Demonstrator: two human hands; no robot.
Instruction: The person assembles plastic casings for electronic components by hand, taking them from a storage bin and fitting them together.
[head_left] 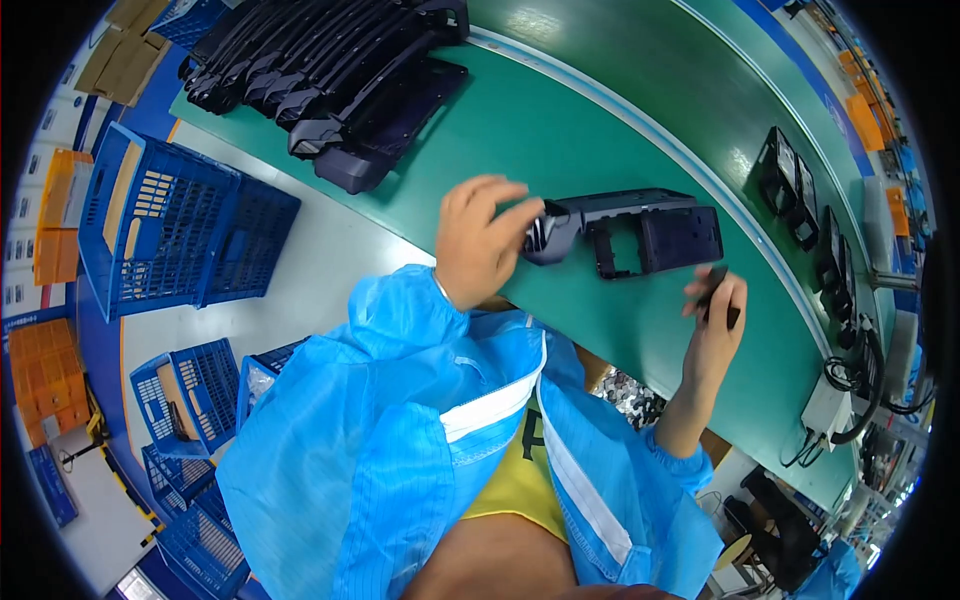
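A black plastic housing (682, 238) with a rectangular opening lies on the green bench top in front of me. My left hand (482, 238) is closed at its left end, with the fingertips on the thick end block; motion smears them a little. To the right of the housing, my right hand (722, 308) pinches a small dark part (718, 290) between thumb and fingers, apart from the housing. The exact kind of that part is too small to tell.
A row of similar black housings (330, 90) stands at the bench's far left. More black parts (790, 185) rest on the raised ledge at right, near a white box with cables (828, 405). Blue crates (180, 220) stand left of the bench. Small metal pieces (628, 398) lie below its front edge.
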